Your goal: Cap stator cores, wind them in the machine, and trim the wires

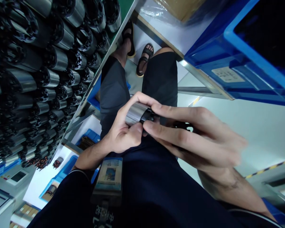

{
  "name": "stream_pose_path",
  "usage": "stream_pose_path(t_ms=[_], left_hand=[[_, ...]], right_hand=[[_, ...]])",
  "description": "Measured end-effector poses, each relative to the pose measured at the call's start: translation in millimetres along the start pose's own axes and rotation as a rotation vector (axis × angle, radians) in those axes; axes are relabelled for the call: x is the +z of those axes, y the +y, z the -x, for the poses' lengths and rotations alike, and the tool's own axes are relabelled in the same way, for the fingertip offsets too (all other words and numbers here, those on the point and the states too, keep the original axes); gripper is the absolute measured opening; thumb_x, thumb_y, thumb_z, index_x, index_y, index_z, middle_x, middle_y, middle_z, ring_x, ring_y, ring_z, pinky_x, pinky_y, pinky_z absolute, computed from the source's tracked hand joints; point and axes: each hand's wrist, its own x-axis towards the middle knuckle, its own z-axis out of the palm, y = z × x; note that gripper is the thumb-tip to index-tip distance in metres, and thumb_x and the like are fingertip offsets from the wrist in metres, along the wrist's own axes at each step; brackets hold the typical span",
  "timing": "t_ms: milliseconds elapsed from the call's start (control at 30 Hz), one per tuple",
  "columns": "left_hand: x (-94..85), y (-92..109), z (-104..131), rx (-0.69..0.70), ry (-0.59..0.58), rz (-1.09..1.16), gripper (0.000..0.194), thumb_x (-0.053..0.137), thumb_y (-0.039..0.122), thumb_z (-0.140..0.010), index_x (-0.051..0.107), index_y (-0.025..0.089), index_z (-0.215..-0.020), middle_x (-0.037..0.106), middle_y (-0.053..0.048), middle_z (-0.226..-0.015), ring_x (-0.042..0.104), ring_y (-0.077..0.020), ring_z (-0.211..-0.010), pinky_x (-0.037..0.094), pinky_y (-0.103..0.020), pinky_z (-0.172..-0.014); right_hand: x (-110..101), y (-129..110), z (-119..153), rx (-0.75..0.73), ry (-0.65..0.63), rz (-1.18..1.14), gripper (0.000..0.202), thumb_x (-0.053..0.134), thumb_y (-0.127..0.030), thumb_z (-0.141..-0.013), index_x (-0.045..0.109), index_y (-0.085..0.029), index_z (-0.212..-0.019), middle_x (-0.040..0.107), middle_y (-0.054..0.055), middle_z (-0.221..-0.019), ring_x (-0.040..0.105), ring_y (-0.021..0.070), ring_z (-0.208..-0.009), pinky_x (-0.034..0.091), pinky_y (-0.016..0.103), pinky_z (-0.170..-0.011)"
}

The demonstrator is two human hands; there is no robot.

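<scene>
A silver metal cylinder (136,113) with a black slotted end is held in front of my lap. My left hand (125,129) wraps round its metal side, thumb below and fingers above. The fingertips of my right hand (192,133) pinch at the black end of the cylinder. A small black part (183,126) shows behind the fingers of my right hand; whether the hand holds it is hidden.
Rows of similar metal cylinders (47,77) fill the left side. A large blue bin (228,60) stands on a table at the upper right. A badge (110,174) hangs at my chest. Blue trays (58,177) lie at the lower left.
</scene>
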Motion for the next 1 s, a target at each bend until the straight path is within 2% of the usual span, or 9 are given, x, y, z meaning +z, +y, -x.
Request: stream_pose_path(t_ms=[67, 167, 400, 500, 633, 700, 800, 900, 1000], left_hand=[[-0.4, 0, 3, 0.0, 0.044, 0.02, 0.052, 0.08, 0.072, -0.109, 0.076, 0.03, -0.139, 0.077, -0.004, -0.109, 0.071, -0.0171, -0.077, 0.065, -0.035, -0.071], [-0.1, 3, 8, -0.156, 0.116, -0.055, 0.07, 0.081, 0.092, -0.098, 0.077, 0.033, -0.136, 0.076, -0.006, -0.113, 0.078, -0.026, -0.092, 0.071, -0.044, -0.087], [12.9, 4, 10, -0.152, 0.233, -0.023, 0.061, 0.083, 0.088, -0.097, 0.078, 0.035, -0.125, 0.069, -0.005, -0.104, 0.068, -0.0232, -0.081, 0.066, -0.045, -0.082], [14.0, 3, 5, -0.093, 0.177, -0.038, 0.061, 0.088, 0.087, -0.094, 0.076, 0.037, -0.128, 0.069, -0.003, -0.105, 0.069, -0.0228, -0.084, 0.066, -0.045, -0.082], [13.2, -3, -1, -0.149, 0.138, -0.026, 0.061, 0.086, 0.085, -0.094, 0.075, 0.033, -0.124, 0.07, -0.004, -0.102, 0.069, -0.0213, -0.079, 0.063, -0.041, -0.073], [15.9, -7, -4, -0.165, 0.198, 0.091, 0.06, 0.079, 0.085, -0.098, 0.071, 0.03, -0.118, 0.067, -0.004, -0.094, 0.06, -0.0183, -0.068, 0.054, -0.037, -0.062], [22.0, -7, -11, -0.149, 0.306, 0.246, 0.055, 0.076, 0.081, -0.102, 0.065, 0.028, -0.11, 0.062, -0.002, -0.083, 0.047, -0.0148, -0.057, 0.038, -0.031, -0.052], [27.1, -3, -19, -0.085, 0.411, 0.278, 0.049, 0.073, 0.076, -0.104, 0.067, 0.028, -0.108, 0.063, -0.003, -0.086, 0.051, -0.0174, -0.06, 0.044, -0.033, -0.056], [32.7, 3, -24, -0.026, 0.528, 0.26, 0.055, 0.065, 0.081, -0.109, 0.075, 0.027, -0.107, 0.067, -0.008, -0.105, 0.06, -0.0222, -0.081, 0.056, -0.038, -0.075]], right_hand=[[5, 4, -3, -0.09, 0.058, 0.0, 0.039, 0.095, -0.015, -0.104, 0.091, -0.041, -0.133, 0.091, -0.003, -0.142, 0.093, 0.0192, -0.097, 0.079, 0.029, -0.078], [12, 11, -5, -0.127, 0.104, -0.071, 0.043, 0.099, -0.017, -0.1, 0.092, -0.042, -0.134, 0.091, -0.002, -0.142, 0.093, 0.0224, -0.096, 0.08, 0.033, -0.075], [7, 9, -2, -0.052, 0.064, -0.214, 0.069, 0.102, -0.018, -0.097, 0.083, -0.05, -0.156, 0.091, -0.002, -0.141, 0.094, 0.0281, -0.101, 0.083, 0.042, -0.077], [5, 4, -2, -0.026, 0.094, -0.168, 0.063, 0.101, -0.018, -0.098, 0.086, -0.046, -0.152, 0.091, 0.0, -0.142, 0.094, 0.0304, -0.104, 0.082, 0.043, -0.075], [4, 8, -4, -0.09, 0.076, -0.082, 0.049, 0.098, -0.028, -0.101, 0.087, -0.038, -0.148, 0.089, 0.006, -0.142, 0.09, 0.0299, -0.102, 0.079, 0.043, -0.074], [3, 12, -3, -0.09, 0.074, -0.119, 0.052, 0.093, -0.033, -0.102, 0.084, -0.033, -0.153, 0.088, 0.01, -0.132, 0.086, 0.0321, -0.104, 0.079, 0.049, -0.078], [1, 15, 5, 0.083, 0.045, -0.265, 0.064, 0.082, -0.034, -0.101, 0.075, -0.038, -0.164, 0.083, 0.011, -0.127, 0.082, 0.036, -0.107, 0.078, 0.053, -0.076], [4, 18, 17, 0.207, -0.036, -0.397, 0.08, 0.088, -0.032, -0.102, 0.062, -0.046, -0.176, 0.08, 0.01, -0.149, 0.086, 0.034, -0.112, 0.081, 0.049, -0.081], [12, 17, 23, 0.171, 0.0, -0.439, 0.089, 0.1, -0.03, -0.097, 0.061, -0.037, -0.176, 0.083, 0.012, -0.152, 0.09, 0.0335, -0.121, 0.082, 0.042, -0.089]])
